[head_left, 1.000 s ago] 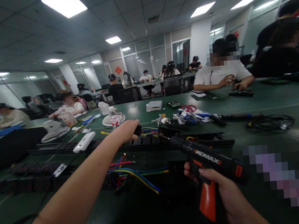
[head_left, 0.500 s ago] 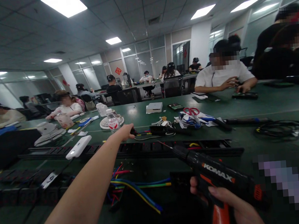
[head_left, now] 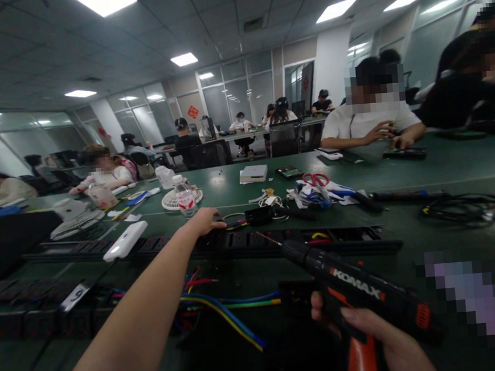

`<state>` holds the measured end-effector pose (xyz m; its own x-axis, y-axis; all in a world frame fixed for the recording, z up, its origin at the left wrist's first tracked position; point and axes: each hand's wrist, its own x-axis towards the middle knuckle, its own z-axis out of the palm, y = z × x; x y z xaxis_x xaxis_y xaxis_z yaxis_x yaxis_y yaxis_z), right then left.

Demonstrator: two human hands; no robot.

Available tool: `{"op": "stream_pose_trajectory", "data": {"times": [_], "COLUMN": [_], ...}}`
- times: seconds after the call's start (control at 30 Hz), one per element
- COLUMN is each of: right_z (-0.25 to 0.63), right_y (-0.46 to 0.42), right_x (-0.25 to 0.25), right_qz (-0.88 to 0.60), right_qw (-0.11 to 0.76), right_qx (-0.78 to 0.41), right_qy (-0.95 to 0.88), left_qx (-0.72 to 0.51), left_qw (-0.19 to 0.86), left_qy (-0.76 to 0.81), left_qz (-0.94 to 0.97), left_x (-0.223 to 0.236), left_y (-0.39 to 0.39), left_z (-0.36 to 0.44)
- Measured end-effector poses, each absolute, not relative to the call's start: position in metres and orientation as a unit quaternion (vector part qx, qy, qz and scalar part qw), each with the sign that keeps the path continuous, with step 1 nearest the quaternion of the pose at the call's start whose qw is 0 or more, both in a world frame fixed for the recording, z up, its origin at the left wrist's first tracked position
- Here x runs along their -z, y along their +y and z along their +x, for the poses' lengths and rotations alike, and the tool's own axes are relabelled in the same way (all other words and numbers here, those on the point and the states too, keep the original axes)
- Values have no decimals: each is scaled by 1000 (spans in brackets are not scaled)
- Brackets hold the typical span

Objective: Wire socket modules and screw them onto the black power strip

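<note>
My right hand [head_left: 361, 325] is wrapped round the grip of a black and orange KOMAX power screwdriver [head_left: 353, 283]. Its thin bit [head_left: 269, 238] points left and away, above a long black socket strip [head_left: 243, 240] with an open, wired right end. My left hand [head_left: 205, 222] reaches across to the far side of that strip. Its thumb extends to the right beside thin coloured wires [head_left: 237, 224], which run to a small black box [head_left: 258, 214]. The other fingers are mostly hidden, so their grip is unclear.
Nearer lie another black strip [head_left: 39, 325] and thick blue and yellow-green wires [head_left: 223, 313]. A white device [head_left: 125, 241], a water bottle [head_left: 185, 199], red-handled scissors [head_left: 315, 179] and a coiled black cable [head_left: 464, 211] are around. A person in white [head_left: 367, 124] sits opposite.
My left hand has lowered slightly toward the strip; the black piece seen at its fingertips before is no longer visible there. The screwdriver has stayed almost where it was.
</note>
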<state>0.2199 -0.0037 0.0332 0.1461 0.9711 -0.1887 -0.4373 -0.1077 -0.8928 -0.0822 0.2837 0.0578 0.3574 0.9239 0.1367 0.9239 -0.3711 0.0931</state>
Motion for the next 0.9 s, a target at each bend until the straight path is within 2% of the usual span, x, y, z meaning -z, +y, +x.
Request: {"op": "stream_pose_trajectory", "data": {"times": [0.13,0.2,0.33,0.47,0.63,0.9], "right_z": [219,219,219,221,223,219], "right_y": [-4,-3,-2,-1,0,9], "right_x": [-35,-37,-41,-41,-38,-30], "right_qz": [-450,-445,-436,-433,-437,-455], "right_qw": [605,617,636,634,614,574], "right_qx": [-602,-598,-593,-594,-609,-622], "right_qy": [-264,-251,-233,-240,-248,-276], "left_qx": [150,183,119,60,42,155], "left_qw": [27,-3,-65,-81,-42,-58], "left_qy": [-572,-550,-425,-385,-394,-384], "left_qz": [-806,-815,-895,-917,-917,-908], "left_x": [-80,-92,-104,-87,-51,-28], "left_y": [247,210,117,47,26,30], "left_z": [-62,-48,-28,-21,-20,-31]}}
